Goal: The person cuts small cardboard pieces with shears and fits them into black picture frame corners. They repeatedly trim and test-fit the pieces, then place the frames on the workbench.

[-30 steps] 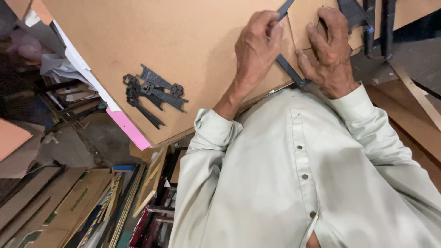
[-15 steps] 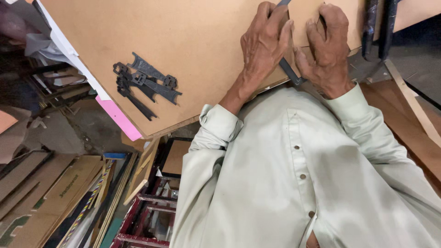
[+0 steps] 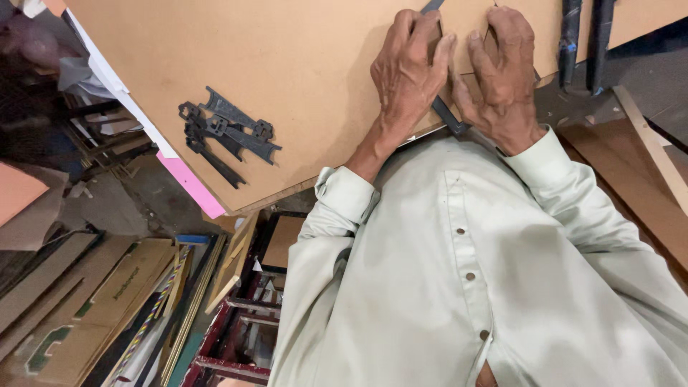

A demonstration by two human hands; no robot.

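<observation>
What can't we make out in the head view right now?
- Dark metal strip: its middle is hidden under the left hand and right hand, its far end cut by the top edge.
- Board: top cut off.
- Black brackets: overlapping, count unclear.

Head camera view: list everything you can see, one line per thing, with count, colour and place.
board: one, tan, fills the top of the view under both hands.
metal brackets: a small pile, count unclear, black, on the board's left part.
metal strip: one, dark grey, on the board, running under and between the hands.
pink edge strip: one, pink, along the board's lower left edge.
cardboard sheets: several, brown, stacked bottom left.
red frame: one, dark red, below the board's corner.
wooden boards: several, brown, at right.
shirt: one, pale green, buttoned, lower right.
left hand: pressed on the strip and board.
right hand: pressed on the board beside it.
</observation>
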